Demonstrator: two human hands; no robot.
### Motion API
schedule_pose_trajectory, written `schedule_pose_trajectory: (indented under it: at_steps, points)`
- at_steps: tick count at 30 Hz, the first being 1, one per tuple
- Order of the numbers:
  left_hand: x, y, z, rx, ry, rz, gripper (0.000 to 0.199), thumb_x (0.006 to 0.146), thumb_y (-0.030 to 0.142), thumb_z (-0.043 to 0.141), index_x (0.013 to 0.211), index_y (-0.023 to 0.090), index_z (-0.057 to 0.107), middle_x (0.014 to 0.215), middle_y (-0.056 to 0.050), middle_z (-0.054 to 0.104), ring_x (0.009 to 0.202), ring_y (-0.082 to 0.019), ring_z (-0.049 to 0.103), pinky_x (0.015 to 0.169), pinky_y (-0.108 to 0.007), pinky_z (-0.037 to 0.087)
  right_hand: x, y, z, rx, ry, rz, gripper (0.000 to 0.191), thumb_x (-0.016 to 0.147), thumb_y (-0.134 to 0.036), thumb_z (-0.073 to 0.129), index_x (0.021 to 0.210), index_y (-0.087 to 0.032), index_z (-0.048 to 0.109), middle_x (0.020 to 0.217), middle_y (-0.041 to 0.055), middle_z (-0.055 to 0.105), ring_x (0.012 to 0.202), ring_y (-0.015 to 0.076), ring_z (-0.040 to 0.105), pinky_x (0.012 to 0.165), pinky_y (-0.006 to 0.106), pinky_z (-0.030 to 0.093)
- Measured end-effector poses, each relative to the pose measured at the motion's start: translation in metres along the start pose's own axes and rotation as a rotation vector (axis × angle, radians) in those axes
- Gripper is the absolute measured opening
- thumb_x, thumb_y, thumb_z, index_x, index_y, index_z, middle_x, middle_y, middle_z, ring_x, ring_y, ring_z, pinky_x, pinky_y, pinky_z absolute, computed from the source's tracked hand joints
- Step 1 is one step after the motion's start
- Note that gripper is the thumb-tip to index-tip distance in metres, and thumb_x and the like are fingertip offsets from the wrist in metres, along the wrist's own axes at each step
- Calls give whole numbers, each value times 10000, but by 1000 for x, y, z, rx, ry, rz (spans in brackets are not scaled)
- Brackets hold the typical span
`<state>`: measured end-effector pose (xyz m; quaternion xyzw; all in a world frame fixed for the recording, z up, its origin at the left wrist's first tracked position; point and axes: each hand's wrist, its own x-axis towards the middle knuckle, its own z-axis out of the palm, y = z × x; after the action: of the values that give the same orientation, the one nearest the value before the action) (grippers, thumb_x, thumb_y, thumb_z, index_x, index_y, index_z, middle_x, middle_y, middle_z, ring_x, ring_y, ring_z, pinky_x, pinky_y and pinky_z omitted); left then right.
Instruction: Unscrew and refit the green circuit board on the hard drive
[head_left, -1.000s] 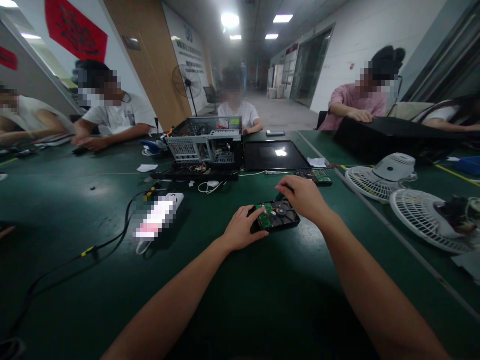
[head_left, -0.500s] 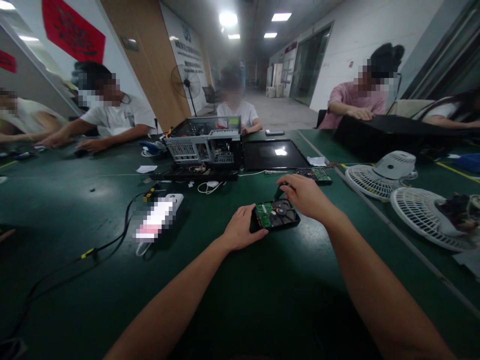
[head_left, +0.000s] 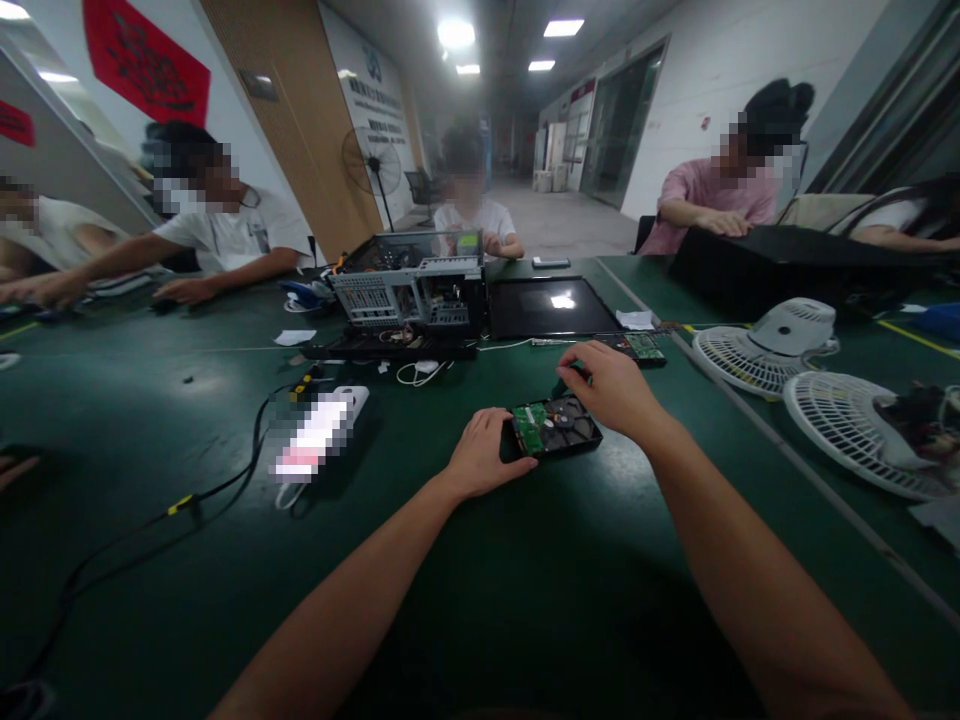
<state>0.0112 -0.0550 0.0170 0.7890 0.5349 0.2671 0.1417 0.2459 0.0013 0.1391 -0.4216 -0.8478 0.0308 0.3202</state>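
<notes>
A hard drive (head_left: 559, 428) lies on the green table with its green circuit board side up. At its left end, my left hand (head_left: 484, 455) grips it, fingers at the back edge and thumb at the front corner. My right hand (head_left: 611, 385) is closed above the drive's back edge, pinching a small dark screwdriver (head_left: 564, 386). Most of that tool is covered by the fingers, and its tip cannot be made out. Behind my right hand lies a second drive with a green board (head_left: 643, 348).
An opened computer case (head_left: 409, 295) stands ahead, beside a dark flat panel (head_left: 551, 308). A phone (head_left: 319, 437) and black cable (head_left: 251, 465) lie left. White fan parts (head_left: 840, 425) are at right. Several people sit around the table, one in a pink shirt (head_left: 679, 200).
My right hand has shifted slightly up and its grip has turned a little. My left hand and the hard drive stay put. A person at left has stretched an arm further left.
</notes>
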Motion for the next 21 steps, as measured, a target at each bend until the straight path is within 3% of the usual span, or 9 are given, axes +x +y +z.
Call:
schedule_pose_trajectory:
  at_steps: [5, 12, 16, 21]
  points:
    - [0, -1, 1, -13, -5, -14, 764, 737, 629, 769, 1333, 228, 511, 1383, -125, 544, 1352, -349, 462, 1130, -541, 412, 1, 1, -1, 37, -23, -23, 151, 956, -325, 568, 884, -235, 666, 958, 69, 700, 920, 235, 634, 837, 381, 484]
    - [1, 0, 1, -1, 1, -14, 764, 740, 625, 768, 1330, 215, 509, 1370, -128, 553, 1339, -342, 474, 1130, -523, 413, 1, 3, -5, 53, -50, -46, 257, 937, -215, 514, 1111, -211, 703, 1128, 104, 716, 1045, 261, 652, 941, 431, 492]
    - [1, 2, 0, 5, 5, -9, 757, 753, 616, 760, 1338, 211, 501, 1368, -130, 553, 1334, -338, 474, 1130, -519, 409, 1, 2, -7, 54, -62, -27, 243, 954, -256, 524, 1117, -234, 703, 1077, 87, 720, 957, 242, 654, 867, 407, 495]
    - [0, 2, -1, -7, -18, -12, 767, 754, 621, 756, 1353, 220, 494, 1372, -128, 554, 1332, -345, 477, 1126, -534, 408, 1, 3, -7, 7, -62, 19, 172, 946, -372, 588, 944, -242, 700, 933, 62, 688, 831, 213, 620, 767, 364, 468]
